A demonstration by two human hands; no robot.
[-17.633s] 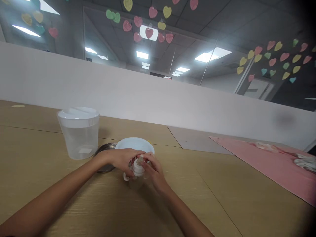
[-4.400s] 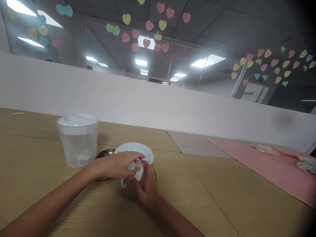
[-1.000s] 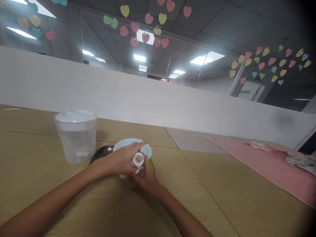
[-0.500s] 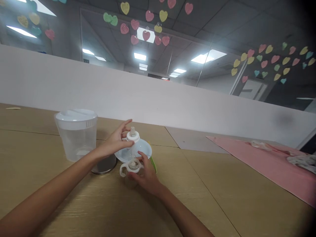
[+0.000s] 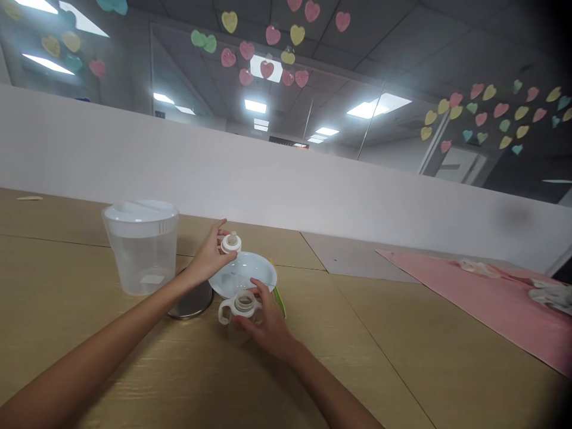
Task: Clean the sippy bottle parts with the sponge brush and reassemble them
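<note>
Between the thumb and fingers of my left hand [image 5: 211, 255] is a white bottle cap [image 5: 231, 243] with a clear teat, tilted and held above the far left rim of a pale blue bowl [image 5: 254, 268]. My right hand [image 5: 269, 319] is wrapped round the right side of a clear baby bottle [image 5: 239, 328], which stands upright close in front of the bowl. This bottle has a white collar with two side handles, and its round mouth is uncovered. What the bottle contains is hard to make out.
Left of the bowl stands a large translucent bucket [image 5: 143, 259] with a white lid. A round metal object [image 5: 192, 305] lies partly behind my left forearm. Something green [image 5: 280, 301] shows at the bowl's right. A pink cloth [image 5: 469, 292] covers the table's right side, below a white partition [image 5: 286, 179].
My left hand has shifted slightly left, and the cap in it has tipped, its teat now pointing more toward me. The bottle in my right hand stays in almost the same spot.
</note>
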